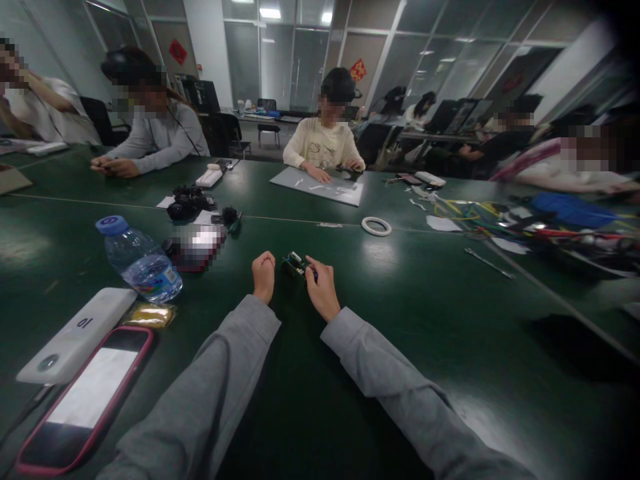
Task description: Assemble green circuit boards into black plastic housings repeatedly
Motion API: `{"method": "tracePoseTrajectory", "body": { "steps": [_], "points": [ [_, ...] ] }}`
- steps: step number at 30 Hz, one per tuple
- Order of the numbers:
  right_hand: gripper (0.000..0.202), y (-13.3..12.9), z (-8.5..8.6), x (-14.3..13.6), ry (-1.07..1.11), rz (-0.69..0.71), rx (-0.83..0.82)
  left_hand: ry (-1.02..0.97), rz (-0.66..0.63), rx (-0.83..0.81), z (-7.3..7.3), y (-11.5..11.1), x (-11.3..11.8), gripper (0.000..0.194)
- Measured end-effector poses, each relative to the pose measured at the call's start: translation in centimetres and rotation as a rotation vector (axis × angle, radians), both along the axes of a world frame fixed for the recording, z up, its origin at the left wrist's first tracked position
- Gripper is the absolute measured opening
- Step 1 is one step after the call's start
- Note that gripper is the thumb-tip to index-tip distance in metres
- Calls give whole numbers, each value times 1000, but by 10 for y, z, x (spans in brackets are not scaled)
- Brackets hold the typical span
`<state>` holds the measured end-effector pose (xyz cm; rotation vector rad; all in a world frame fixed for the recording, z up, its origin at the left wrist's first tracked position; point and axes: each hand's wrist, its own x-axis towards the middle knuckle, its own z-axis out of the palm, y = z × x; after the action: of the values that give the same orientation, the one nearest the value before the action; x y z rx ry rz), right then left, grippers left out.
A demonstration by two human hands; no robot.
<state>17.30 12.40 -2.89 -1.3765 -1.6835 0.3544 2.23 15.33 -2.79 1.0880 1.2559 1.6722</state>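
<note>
Resting on the green table [320, 347], a small circuit board [294, 265] with green, black and white parts lies between my two hands. My right hand [324, 287] grips its right end, thumb and index finger closed around that side. Just left of the board, my left hand [264, 275] is curled into a fist, a little apart from it. Whatever may be inside the fist is hidden. Fine details of the board are too small to read.
To the left are a water bottle [143, 267], a white power bank [80, 333], a pink-edged phone [90, 400] and black clips [187, 203]. A white ring [376, 227] lies ahead, with tangled cables [540, 227] at right. Across sits a person with a grey board [320, 187].
</note>
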Motion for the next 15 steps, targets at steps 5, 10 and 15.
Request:
{"method": "tracePoseTrajectory", "body": {
  "steps": [5,10,15],
  "points": [
    [54,-7,6,-5,-114,114,112,-12,4,7,1,0,0,17],
    [36,-2,4,-1,131,148,6,1,7,5,0,-1,0,17],
    [33,6,-3,5,169,59,-36,-13,10,-6,-1,-2,1,18]
  ]
}}
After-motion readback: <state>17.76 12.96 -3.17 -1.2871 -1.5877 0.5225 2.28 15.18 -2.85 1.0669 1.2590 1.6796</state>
